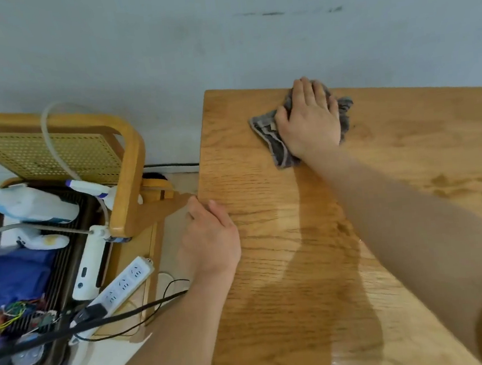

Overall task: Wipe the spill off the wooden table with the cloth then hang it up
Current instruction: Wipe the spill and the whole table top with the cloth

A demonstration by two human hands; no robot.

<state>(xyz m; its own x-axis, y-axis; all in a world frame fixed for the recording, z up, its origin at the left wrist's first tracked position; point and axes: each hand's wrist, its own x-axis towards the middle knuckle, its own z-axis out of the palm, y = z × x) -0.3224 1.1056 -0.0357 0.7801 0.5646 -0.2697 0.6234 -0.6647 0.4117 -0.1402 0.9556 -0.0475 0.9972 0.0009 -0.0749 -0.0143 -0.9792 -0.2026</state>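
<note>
A crumpled grey cloth (273,138) lies near the far edge of the wooden table (407,151), close to the wall. My right hand (310,119) lies flat on top of the cloth, fingers straight and pointing at the wall, pressing it onto the wood. My left hand (210,241) rests on the table's left edge, thumb on top and fingers over the side. A wet, shiny streak (312,234) runs down the table between my two arms. Darker damp patches (464,187) mark the wood at the right.
Left of the table stands a wooden chair with a cane back (54,153). Its seat carries a spray bottle (24,203), white devices, tubing, blue fabric and wires. A white power strip (123,285) and black cables lie beside it. A grey wall (220,37) runs behind.
</note>
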